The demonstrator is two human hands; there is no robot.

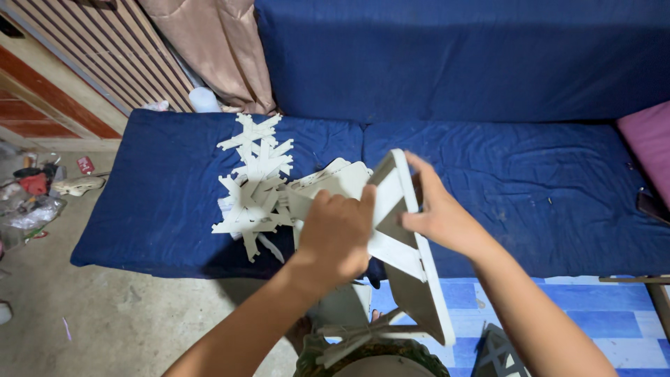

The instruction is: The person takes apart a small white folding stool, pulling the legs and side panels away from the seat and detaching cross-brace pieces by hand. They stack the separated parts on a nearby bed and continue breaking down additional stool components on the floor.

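Left hand (337,234): back toward camera, fingers curled closed over flat white panel (391,253), forearm rising from near left. Right hand (438,213): fingers extended, closed on far right edge of white frame piece (408,244), thumb pressed on its rim. Frame piece stood tilted at centre, near blue sofa (523,174) edge. Pile of white cut-out parts (255,185) lay on sofa seat, left of hands. Pink cushion (645,139) at far right.

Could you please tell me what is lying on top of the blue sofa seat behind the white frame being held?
On the blue sofa seat lies a pile of flat white cut-out pieces. The left hand and the white frame cover the pile's right edge, so its full extent is hidden.
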